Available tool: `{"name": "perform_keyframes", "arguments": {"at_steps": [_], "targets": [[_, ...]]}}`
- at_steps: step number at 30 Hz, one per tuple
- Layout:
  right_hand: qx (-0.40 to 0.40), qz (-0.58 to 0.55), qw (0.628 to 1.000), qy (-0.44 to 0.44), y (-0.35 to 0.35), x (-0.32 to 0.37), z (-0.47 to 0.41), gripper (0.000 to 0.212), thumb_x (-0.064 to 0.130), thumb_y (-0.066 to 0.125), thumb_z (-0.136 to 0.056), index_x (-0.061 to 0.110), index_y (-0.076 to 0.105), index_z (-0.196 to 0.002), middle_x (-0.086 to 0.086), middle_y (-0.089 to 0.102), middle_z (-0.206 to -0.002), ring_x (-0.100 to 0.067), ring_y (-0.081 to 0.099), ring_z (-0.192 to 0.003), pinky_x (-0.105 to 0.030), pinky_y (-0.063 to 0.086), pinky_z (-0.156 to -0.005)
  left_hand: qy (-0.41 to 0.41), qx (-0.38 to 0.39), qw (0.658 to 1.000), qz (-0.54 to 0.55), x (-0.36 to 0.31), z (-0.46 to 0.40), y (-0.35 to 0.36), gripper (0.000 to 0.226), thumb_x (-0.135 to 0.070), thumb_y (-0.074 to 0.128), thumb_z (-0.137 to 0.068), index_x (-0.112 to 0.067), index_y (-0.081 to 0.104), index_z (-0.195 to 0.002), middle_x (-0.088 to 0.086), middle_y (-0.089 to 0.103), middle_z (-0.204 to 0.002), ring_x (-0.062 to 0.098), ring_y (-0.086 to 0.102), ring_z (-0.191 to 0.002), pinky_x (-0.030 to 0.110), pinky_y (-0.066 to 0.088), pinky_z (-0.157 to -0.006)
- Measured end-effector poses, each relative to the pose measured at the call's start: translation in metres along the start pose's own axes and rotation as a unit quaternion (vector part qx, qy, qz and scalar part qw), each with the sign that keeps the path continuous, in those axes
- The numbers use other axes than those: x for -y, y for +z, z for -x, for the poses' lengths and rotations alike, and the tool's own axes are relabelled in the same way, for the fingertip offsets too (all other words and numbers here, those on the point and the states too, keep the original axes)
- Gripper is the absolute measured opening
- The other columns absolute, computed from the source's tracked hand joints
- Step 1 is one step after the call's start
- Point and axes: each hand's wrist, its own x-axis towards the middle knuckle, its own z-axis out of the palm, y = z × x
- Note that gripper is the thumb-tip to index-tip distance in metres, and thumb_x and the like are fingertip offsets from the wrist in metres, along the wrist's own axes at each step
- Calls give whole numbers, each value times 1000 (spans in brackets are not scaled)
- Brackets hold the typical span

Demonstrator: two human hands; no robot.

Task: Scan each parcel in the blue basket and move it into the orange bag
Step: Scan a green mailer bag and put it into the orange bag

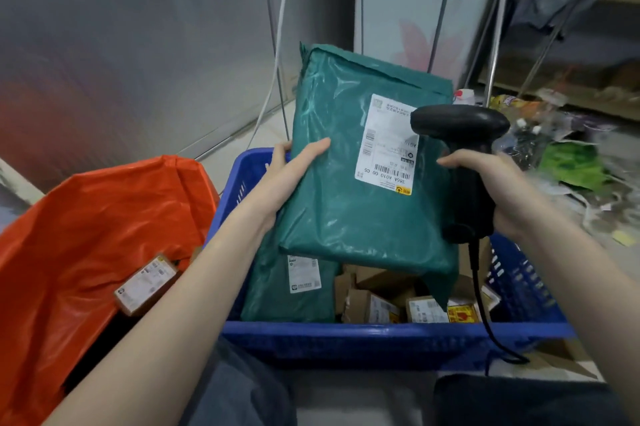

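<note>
At least one small boxed parcel (145, 283) lies in the orange bag (86, 218); several remain in the blue basket (346, 332). The left hand (294, 162) grips a green parcel (346, 204) above the basket, while the right hand (495, 190) grips the scanner (460, 135) at its label (384, 145).

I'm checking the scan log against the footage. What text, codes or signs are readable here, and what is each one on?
"386A A010 00 05", upside down, on the white label of the held green parcel.
"A010", upside down, higher on that label.
The label's barcodes, small print and yellow badge: too small to read.
Labels on the second green parcel, the basket's boxes and the box in the orange bag: blurred.
</note>
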Motion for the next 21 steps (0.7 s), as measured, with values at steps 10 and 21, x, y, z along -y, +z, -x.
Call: {"name": "perform_keyframes", "arguments": {"at_steps": [10, 21], "targets": [[9, 5, 999, -41, -2, -16, -16, 8, 14, 62, -84, 20, 65, -81, 13, 66, -62, -3, 63, -61, -25, 44, -61, -68, 74, 995, 25, 3, -17, -3, 30, -45, 64, -83, -21, 71, -99, -2, 76, -89, 12, 72, -74, 25, 54, -65], [8, 11, 1000, -20, 8, -22, -16, 8, 16, 62, -86, 16, 63, -94, 6, 65, -77, -7, 63, -68, -22, 45, -58, -49, 23, 991, 126, 12, -24, -6, 103, -39, 86, -50, -21, 43, -141, 10, 58, -131, 26, 70, -97, 34, 56, -69]]}}
